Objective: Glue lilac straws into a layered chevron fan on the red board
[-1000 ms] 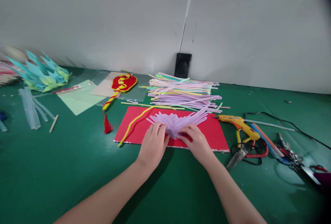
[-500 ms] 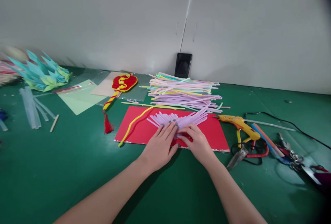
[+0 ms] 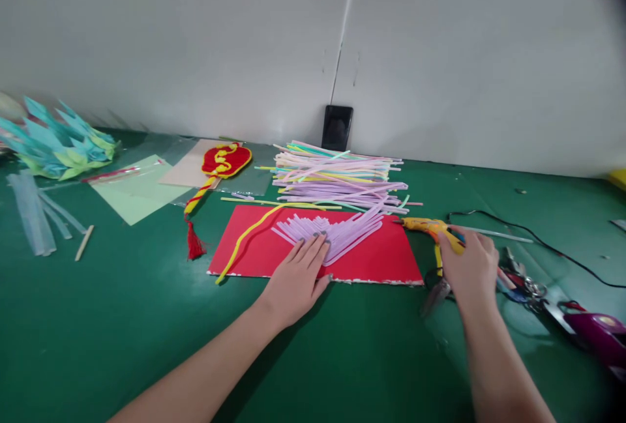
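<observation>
My left hand point(image 3: 296, 273) lies flat over the left part of the lilac pipe cleaners point(image 3: 349, 235), fingers stretched out. These form a V-shaped fan on a red board point(image 3: 391, 253) with a worn white front edge. A bent yellow pipe cleaner point(image 3: 244, 235) crosses the board's left side. Off to the right, my right hand point(image 3: 467, 263) is wrapped round the handle of a yellow hot glue gun point(image 3: 424, 225); its nozzle points left at the board's edge. My palm hides most of the handle. A clear glue stick point(image 3: 506, 235) sticks out behind the gun.
Behind the board lies a pile of pastel pipe cleaners point(image 3: 337, 172), with a phone point(image 3: 337, 127) leaning on the wall. A red tasselled fan point(image 3: 225, 161) and green paper point(image 3: 132, 191) are at left. Scissors point(image 3: 587, 335), pliers point(image 3: 435, 296) and a black cord point(image 3: 548, 250) lie right.
My right hand has left the lilac pipe cleaners and moved right onto the glue gun. My left hand stays on the pipe cleaners. The view has shifted slightly right.
</observation>
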A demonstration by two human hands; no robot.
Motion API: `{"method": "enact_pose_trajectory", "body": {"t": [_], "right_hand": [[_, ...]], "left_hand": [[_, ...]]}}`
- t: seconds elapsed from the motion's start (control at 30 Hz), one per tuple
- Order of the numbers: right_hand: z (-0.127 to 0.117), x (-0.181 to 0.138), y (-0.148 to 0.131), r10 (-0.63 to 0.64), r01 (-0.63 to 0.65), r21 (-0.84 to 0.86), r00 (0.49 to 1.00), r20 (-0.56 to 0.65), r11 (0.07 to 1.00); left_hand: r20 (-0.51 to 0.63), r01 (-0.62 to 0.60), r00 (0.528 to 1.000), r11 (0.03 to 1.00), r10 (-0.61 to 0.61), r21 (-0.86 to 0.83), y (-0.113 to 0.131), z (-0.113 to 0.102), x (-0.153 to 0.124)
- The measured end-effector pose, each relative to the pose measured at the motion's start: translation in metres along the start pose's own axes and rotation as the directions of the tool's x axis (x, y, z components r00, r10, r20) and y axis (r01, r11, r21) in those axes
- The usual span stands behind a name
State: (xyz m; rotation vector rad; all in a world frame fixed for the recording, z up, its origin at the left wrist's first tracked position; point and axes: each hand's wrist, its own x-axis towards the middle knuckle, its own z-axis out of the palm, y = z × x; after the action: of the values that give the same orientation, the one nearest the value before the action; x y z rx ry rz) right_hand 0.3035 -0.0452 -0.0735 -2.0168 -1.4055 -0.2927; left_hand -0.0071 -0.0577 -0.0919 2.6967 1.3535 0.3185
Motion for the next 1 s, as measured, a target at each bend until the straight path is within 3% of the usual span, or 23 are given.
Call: {"method": "enact_pose_trajectory", "body": {"t": [0.07, 0.13, 0.2, 0.3, 0.4, 0.53, 0.67, 0.77, 1.0], "right_hand": [[-0.003, 0.001, 0.017, 0.128, -0.126, -0.179, 0.992, 0.003, 0.976], [0.000, 0.002, 0.026, 0.157, -0.138, -0.262, 0.986, 0.054, 0.955], [0.006, 0.009, 0.029, 0.157, -0.098, -0.286, 0.969, 0.189, 0.953], [0.016, 0.026, 0.030, 0.234, -0.093, -0.343, 0.887, 0.397, 0.935], [0.021, 0.039, 0.033, 0.296, -0.107, -0.387, 0.830, 0.472, 0.916], [0.014, 0.035, 0.032, 0.266, -0.110, -0.356, 0.865, 0.426, 0.928], [0.000, 0.028, 0.026, 0.221, -0.158, -0.249, 0.942, 0.251, 0.956], [-0.011, 0.030, 0.017, 0.192, -0.159, -0.184, 0.966, 0.175, 0.970], [-0.018, 0.011, -0.017, 0.014, 0.006, -0.084, 0.973, 0.230, 0.996]], "left_hand": [[-0.013, -0.002, 1.000, 1.000, 0.002, -0.009, 0.000, 0.001, 0.000], [-0.030, -0.010, 1.000, 1.000, 0.009, -0.016, 0.000, 0.001, 0.000], [-0.034, -0.010, 0.999, 1.000, 0.009, -0.017, 0.000, 0.001, 0.000], [-0.027, -0.005, 1.000, 1.000, 0.004, -0.017, 0.001, -0.001, 0.000], [-0.025, -0.006, 1.000, 1.000, 0.005, -0.018, 0.001, -0.001, 0.000], [-0.012, 0.005, 1.000, 1.000, -0.005, -0.018, 0.001, -0.001, 0.001], [-0.012, -0.002, 1.000, 1.000, 0.001, -0.019, 0.000, 0.000, 0.001], [-0.010, -0.001, 1.000, 1.000, 0.000, -0.023, 0.000, -0.001, 0.001], [-0.026, -0.007, 1.000, 0.999, 0.006, -0.044, -0.001, 0.000, 0.001]]}}
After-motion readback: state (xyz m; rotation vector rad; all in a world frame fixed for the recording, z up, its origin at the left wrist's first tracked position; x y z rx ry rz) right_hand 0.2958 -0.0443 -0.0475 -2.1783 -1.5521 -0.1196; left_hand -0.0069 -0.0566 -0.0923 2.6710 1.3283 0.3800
